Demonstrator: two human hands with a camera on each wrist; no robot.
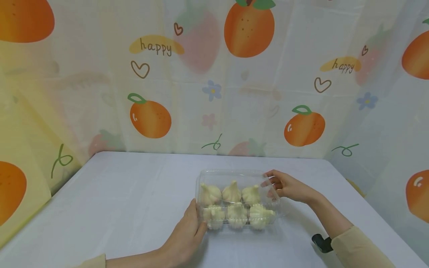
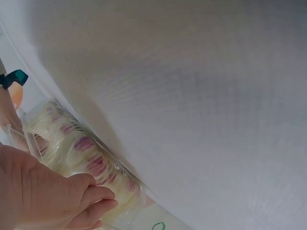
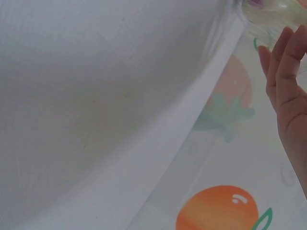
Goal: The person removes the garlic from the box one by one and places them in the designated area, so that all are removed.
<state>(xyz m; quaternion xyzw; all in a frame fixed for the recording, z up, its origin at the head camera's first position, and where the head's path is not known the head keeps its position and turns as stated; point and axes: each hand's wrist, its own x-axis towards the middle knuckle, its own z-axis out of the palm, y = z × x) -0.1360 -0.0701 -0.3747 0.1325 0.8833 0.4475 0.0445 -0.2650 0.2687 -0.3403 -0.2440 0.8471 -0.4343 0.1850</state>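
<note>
A clear plastic box [image 1: 232, 174] is at the middle front of the white table in the head view. Garlic bulbs [image 1: 232, 192] show through it in two rows of three; the left wrist view shows purple streaks on the garlic [image 2: 96, 164]. My left hand [image 1: 187, 232] grips the box's left side, thumb toward the front. From the right, my right hand [image 1: 288, 187] holds the box's upper right edge with bent fingers, partly seen through the plastic. In the right wrist view only part of the right hand [image 3: 290, 81] appears. Whether the lid is latched, I cannot tell.
White cloth covers the table [image 1: 117, 193], whose far edge meets a fruit-printed curtain [image 1: 207, 104]. More curtain hangs on both sides. A small black object [image 1: 322, 243] shows at the right sleeve.
</note>
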